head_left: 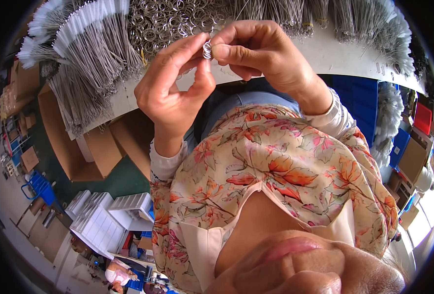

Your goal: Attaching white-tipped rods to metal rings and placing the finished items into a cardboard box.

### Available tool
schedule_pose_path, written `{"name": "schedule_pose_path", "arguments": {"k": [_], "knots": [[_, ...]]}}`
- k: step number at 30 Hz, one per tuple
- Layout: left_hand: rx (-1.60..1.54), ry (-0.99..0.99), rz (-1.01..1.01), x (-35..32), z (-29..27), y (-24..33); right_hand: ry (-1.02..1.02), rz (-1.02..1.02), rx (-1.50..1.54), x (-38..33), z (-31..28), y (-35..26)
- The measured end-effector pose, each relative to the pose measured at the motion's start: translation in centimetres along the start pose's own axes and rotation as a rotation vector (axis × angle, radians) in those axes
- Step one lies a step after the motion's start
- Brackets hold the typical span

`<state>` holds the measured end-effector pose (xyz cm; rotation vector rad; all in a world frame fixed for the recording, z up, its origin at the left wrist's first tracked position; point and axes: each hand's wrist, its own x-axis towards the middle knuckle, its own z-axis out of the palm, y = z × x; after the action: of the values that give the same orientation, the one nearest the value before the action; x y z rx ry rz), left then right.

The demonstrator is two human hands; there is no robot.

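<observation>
Wearer's lower face (295, 259) is nearest, cut off at the bottom edge. Left hand (175, 88) and right hand (268, 56) meet at the fingertips, pinching a small stack of silver rings (206, 50); exact grip hard to make out. Ring heap (165, 19) beyond on the counter (325, 54), partly hidden. Below left, open cardboard box (55, 132) and pale plastic crates (97, 225); contents unclear.
</observation>
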<state>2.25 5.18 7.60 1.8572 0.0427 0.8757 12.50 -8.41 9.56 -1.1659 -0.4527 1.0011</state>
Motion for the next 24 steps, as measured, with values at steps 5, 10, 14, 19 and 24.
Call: {"name": "schedule_pose_path", "arguments": {"k": [5,10,14,19,24], "knots": [[-0.132,-0.101,-0.08,0.4,-0.9,0.1,-0.204,-0.001,-0.369,0.8,-1.7,-1.4],[-0.23,-0.196,-0.212,1.4,-1.5,0.7,-0.196,-0.086,-0.574,0.3,-1.3,-1.9],[-0.446,-0.213,-0.355,1.4,-1.3,0.2,-0.124,-0.198,-0.342,-0.2,-1.3,0.0],[-0.45,-0.193,-0.36,1.0,-1.1,-0.8,-0.055,-0.132,-0.281,-0.2,-1.3,1.6],[0.505,-0.056,-0.437,6.1,-6.5,-6.3,0.097,-0.649,-1.268,0.8,-3.4,7.9]]}}
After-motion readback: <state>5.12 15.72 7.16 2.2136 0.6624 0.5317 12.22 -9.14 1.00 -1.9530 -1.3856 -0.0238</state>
